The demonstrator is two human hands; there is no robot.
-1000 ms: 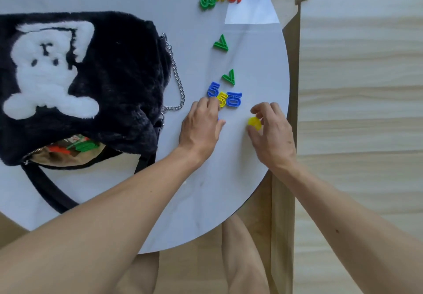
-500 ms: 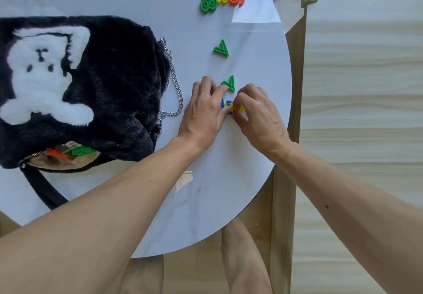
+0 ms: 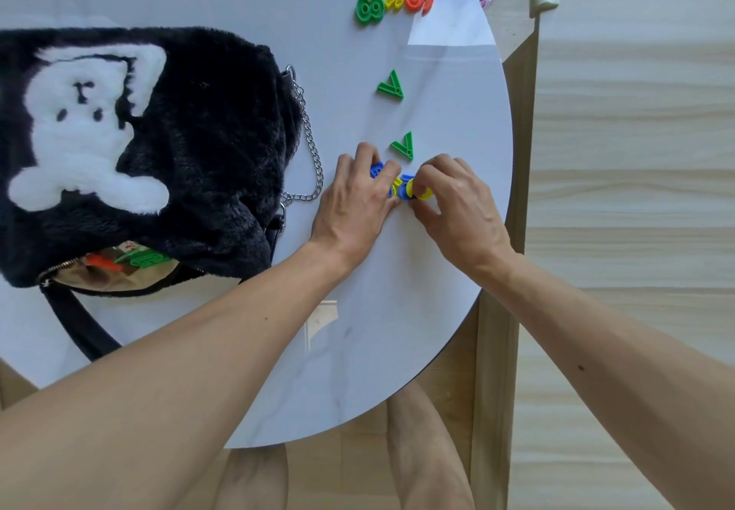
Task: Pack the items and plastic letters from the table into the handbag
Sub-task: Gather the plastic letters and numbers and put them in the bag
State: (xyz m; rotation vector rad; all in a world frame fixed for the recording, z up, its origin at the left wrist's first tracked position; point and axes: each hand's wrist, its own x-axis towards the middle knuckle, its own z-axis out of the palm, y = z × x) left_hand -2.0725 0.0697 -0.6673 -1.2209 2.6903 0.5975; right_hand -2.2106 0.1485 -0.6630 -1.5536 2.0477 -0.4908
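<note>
A small cluster of blue and yellow plastic pieces (image 3: pixel 401 187) is being gathered between the two hands on the round table (image 3: pixel 358 350): it is being pinched by the right hand (image 3: pixel 457 207) and grasped from the other side by the left hand (image 3: pixel 358 199). The handbag (image 3: pixel 199 151) is lying to the left, nearer the left hand. Farther off, two green pieces (image 3: pixel 403 146) are still waiting.

Chain (image 3: pixel 308 140) lies between handbag (image 3: pixel 207 143) and hands
</note>
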